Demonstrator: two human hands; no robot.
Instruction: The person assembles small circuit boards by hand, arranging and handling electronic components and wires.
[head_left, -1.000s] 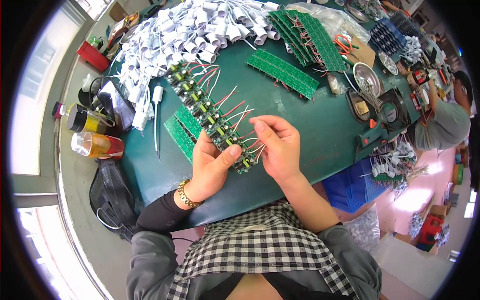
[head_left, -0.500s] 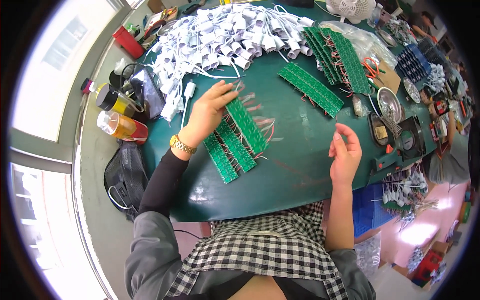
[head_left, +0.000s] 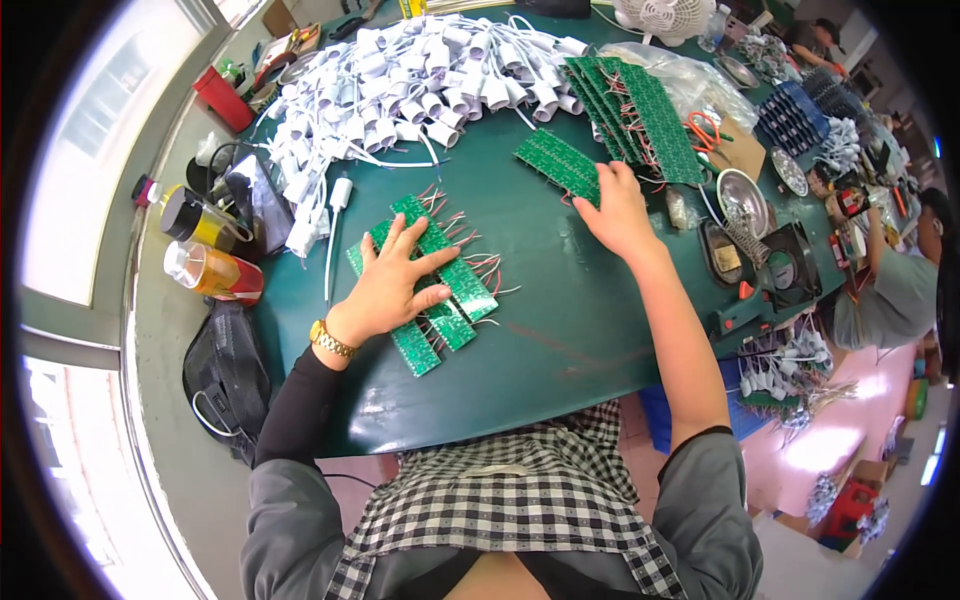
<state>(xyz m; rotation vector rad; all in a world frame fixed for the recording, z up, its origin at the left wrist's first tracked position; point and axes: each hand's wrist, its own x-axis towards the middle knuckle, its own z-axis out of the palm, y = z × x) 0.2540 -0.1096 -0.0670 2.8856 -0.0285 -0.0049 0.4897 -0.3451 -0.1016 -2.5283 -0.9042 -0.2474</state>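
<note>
My left hand (head_left: 392,275) lies with fingers spread over three green circuit boards (head_left: 465,277) set side by side on the table. Short red and white wires stick out along the boards' edges. Further right, my right hand (head_left: 618,212) grips the right end of another circuit board (head_left: 555,163), thumb at its near edge and fingers over the far one; they cover that end. Just beyond stands a row of overlapping circuit boards (head_left: 655,115) with wires between them.
A heap of white lamp sockets with cables (head_left: 420,85) fills the far side. One white socket (head_left: 341,193) lies apart. Bottles (head_left: 215,272) and a phone (head_left: 258,200) stand at left. Orange scissors (head_left: 703,132), a metal bowl (head_left: 741,200) and a soldering wire stand (head_left: 750,240) sit at right.
The board under my left hand was laid down beside the other two, and that hand spread flat. My right hand reached forward from empty air and took hold of the separate board.
</note>
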